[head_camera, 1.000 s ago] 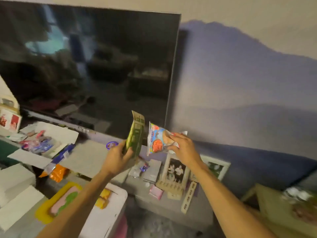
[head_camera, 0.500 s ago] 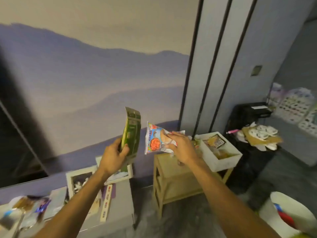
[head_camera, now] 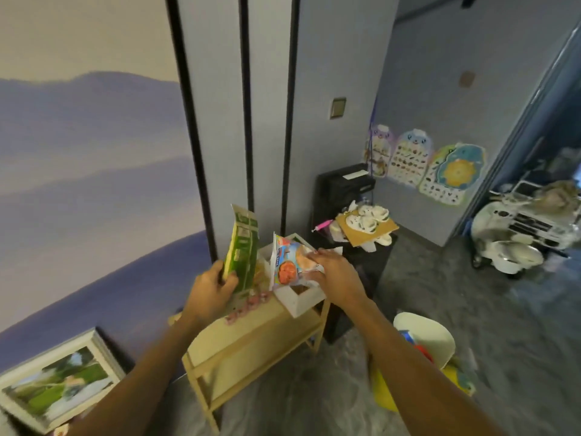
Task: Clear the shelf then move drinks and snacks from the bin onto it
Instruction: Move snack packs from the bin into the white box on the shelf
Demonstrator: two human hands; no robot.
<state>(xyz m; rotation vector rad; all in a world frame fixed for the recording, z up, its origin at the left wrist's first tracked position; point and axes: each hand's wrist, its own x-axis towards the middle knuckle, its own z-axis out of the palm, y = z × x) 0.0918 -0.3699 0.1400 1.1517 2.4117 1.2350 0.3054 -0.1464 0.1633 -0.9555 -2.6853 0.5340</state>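
Observation:
My left hand (head_camera: 210, 292) grips a tall green packet (head_camera: 241, 250) upright by its lower edge. Beside it, my right hand (head_camera: 338, 278) holds a blue and orange snack bag (head_camera: 287, 262) with a red picture on the front. Both items hover over a small light wooden shelf (head_camera: 251, 332) standing against the wall. On the shelf's right end sits a white bin (head_camera: 301, 298), mostly hidden behind the snack bag and my right hand. A pink wrapped item (head_camera: 248, 305) lies on the shelf top under the green packet.
A framed landscape picture (head_camera: 59, 388) leans at the lower left. A white tub with a red and blue thing inside (head_camera: 424, 338) stands on the grey carpet at the right. A black unit with white shoes on cardboard (head_camera: 364, 225) stands behind the shelf.
My view has swung right, from the television and cluttered counter to the wooden shelf. Both hands kept their packets and now hang over the shelf and bin.

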